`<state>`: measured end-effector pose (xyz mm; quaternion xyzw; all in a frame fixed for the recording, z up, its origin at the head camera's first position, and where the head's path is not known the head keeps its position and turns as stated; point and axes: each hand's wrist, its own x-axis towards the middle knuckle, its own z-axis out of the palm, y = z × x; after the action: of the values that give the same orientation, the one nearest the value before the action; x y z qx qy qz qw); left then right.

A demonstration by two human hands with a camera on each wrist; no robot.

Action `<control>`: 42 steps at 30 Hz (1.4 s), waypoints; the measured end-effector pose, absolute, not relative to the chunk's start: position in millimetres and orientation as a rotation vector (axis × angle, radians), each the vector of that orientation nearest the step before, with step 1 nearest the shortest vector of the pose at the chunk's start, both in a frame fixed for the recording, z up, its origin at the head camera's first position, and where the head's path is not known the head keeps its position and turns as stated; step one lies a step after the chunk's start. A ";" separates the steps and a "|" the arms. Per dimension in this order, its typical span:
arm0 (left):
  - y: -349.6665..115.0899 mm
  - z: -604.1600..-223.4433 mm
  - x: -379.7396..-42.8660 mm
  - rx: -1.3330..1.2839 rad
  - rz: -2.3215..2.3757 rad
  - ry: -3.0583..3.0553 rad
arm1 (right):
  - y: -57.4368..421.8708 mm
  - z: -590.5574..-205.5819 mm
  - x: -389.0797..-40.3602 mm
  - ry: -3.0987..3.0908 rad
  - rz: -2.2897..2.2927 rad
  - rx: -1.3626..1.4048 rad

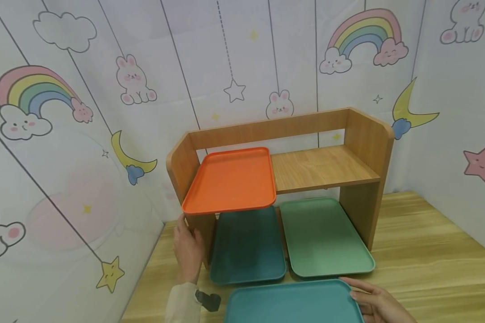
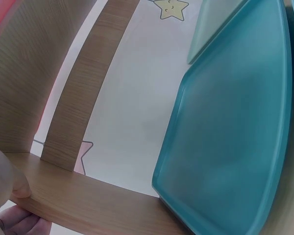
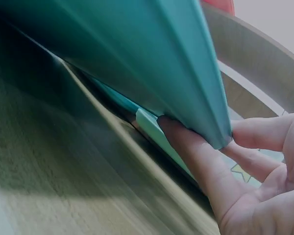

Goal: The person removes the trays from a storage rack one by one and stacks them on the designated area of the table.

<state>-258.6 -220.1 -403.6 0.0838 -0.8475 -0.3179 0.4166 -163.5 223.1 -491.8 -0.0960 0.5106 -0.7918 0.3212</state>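
Observation:
My left hand (image 1: 189, 249) grips the front edge of the left side panel of a wooden desk shelf (image 1: 327, 168); in the left wrist view, the thumb (image 2: 20, 186) lies on the panel's inner face, fingers behind. With my right hand (image 1: 377, 301) I pinch the right corner of a blue-teal tray (image 1: 295, 300) at the bottom of the head view. The right wrist view shows its underside (image 3: 152, 54) tilted above the table. An orange tray (image 1: 232, 181) lies on the upper board, at left. Below are a dark teal tray (image 1: 248, 246) and a pale green tray (image 1: 325, 237), side by side.
The shelf stands on a wood-grain table (image 1: 436, 251), against a white patterned backdrop (image 1: 234, 54). To the right of the orange tray, the upper board (image 1: 323, 166) is bare. A dark strap piece (image 1: 208, 300) sits at my left wrist.

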 end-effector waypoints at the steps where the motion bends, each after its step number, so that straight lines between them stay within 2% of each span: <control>1: -220.3 -403.7 -258.6 0.209 -0.798 -2.128 | 222.8 -492.3 -163.9 1.361 -2.075 -0.245; 9: -219.9 -403.0 -259.0 0.202 -0.796 -2.115 | 220.3 -489.0 -162.3 1.605 -2.007 -0.136; 33: -219.2 -402.7 -259.3 0.232 -0.798 -2.134 | 213.1 -491.3 -168.1 2.065 -1.751 -0.204; 42: -219.1 -403.4 -258.7 0.204 -0.780 -2.115 | 206.6 -487.5 -170.9 2.240 -1.632 -0.129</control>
<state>-258.7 -219.1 -403.4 0.0816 -0.8458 -0.3118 0.4251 -170.9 206.6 -487.5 -0.0456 0.7937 -0.5783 0.1828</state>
